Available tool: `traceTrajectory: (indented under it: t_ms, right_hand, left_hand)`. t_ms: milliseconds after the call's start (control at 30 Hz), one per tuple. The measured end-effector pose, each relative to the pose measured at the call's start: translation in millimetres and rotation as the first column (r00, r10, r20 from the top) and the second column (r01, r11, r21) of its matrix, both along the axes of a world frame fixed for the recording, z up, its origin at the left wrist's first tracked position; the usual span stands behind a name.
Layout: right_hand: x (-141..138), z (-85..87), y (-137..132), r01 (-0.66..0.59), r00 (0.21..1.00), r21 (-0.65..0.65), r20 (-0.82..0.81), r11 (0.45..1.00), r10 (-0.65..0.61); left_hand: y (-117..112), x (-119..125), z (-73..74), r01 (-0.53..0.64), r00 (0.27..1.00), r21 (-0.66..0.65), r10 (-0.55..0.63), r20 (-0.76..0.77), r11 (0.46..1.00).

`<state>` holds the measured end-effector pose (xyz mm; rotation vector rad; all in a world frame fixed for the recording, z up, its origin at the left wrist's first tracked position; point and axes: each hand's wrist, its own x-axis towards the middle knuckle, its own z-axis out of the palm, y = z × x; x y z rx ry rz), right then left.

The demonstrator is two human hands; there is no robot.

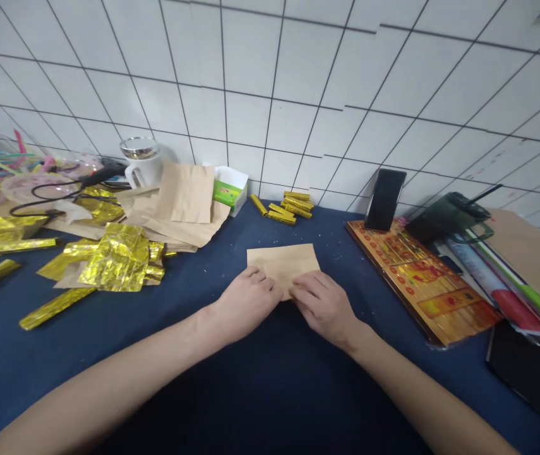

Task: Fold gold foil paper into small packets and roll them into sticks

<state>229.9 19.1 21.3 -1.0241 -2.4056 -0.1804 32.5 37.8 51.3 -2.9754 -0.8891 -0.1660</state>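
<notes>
A small rectangular piece of brown paper [283, 258] lies on the dark blue table cover in front of me. My left hand [253, 297] has its fingers curled down over the paper's near left edge. Opposite it, my right hand [324, 302] pinches the near right edge, its fingers bent and close to the left thumb. Both hands hide the near edge of the paper, so I cannot tell whether it is folded there. Beyond the paper lie several short gold foil strips [293, 207] in a loose pile.
At left are crumpled gold foil sheets [115, 259], brown paper sheets [187, 196], a white mug [144, 167] and a green-white box [230, 191]. On the right, a phone [385, 199] leans upright on an orange printed packet [421, 278], beside a dark cup [450, 218] and stacked books.
</notes>
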Motion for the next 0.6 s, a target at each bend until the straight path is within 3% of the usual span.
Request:
traceTrajectory:
  t_ms: [133, 300, 600]
  right_hand:
    - [13, -9.9, -16, -0.012, 1.000, -0.143, -0.027, 0.990, 0.008]
    - [18, -12.4, -19, -0.007, 0.977, -0.261, -0.210, 0.965, -0.049]
    - [14, -10.6, -14, 0.115, 0.925, -0.444, -0.278, 0.889, -0.258]
  left_hand:
    - [0, 2, -5.7, 0.006, 0.997, -0.096, -0.013, -0.075, 0.995]
    - [6, -3, -10.1, -0.036, 0.999, -0.214, 0.033, -0.020, 0.976]
    - [24, -9, -14.0, -0.167, 0.961, -0.553, 0.260, 0.094, 0.816]
